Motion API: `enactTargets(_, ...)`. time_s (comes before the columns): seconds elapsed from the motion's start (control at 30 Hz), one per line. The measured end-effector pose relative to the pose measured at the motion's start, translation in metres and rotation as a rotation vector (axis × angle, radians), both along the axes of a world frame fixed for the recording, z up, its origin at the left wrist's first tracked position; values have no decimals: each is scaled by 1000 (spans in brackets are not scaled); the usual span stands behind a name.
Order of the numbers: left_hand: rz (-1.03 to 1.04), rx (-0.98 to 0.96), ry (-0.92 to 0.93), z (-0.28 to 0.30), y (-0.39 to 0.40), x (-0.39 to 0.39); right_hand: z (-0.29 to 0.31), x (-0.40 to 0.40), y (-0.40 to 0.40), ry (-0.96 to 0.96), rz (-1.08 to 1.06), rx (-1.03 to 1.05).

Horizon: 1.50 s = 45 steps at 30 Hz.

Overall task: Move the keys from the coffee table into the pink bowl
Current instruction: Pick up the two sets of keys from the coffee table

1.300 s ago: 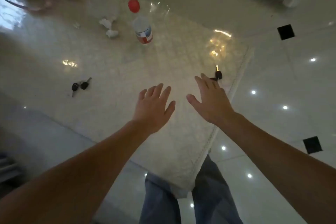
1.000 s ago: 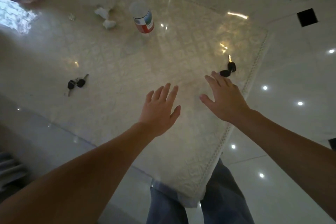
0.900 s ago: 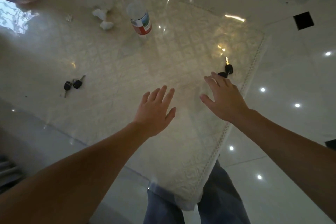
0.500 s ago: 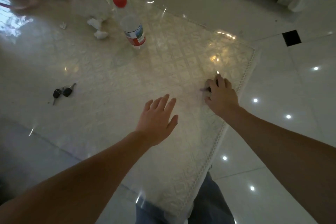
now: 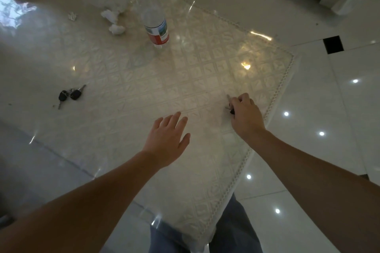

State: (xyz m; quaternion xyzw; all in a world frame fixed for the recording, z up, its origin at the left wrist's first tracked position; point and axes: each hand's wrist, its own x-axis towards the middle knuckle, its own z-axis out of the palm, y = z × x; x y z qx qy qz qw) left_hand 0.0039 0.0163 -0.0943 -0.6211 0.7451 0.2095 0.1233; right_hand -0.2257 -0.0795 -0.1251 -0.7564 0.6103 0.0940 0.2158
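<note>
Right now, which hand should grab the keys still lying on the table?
Left. The left hand is open and empty, nearer the loose keys. The right hand is already closed around other keys.

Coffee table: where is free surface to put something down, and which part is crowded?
The widest bare patch of the white patterned coffee table lies between the black keys on the left, the red-capped clear plastic bottle and the two hands. The near end below the open left hand is also bare. The far end is crowded around the bottle and crumpled white tissues.
</note>
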Motion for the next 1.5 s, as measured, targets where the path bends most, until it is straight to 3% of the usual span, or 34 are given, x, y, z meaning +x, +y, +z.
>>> enactTargets(0.57,204,-9,-11,-1,52,64,-1,86,40,-42,250,81)
enactTargets(1.2,492,-93,-22,49,71,190,79,256,30,-406,381,67)
enactTargets(1.5,554,-93,-46,17,54,262,62,322,32,-478,318,61)
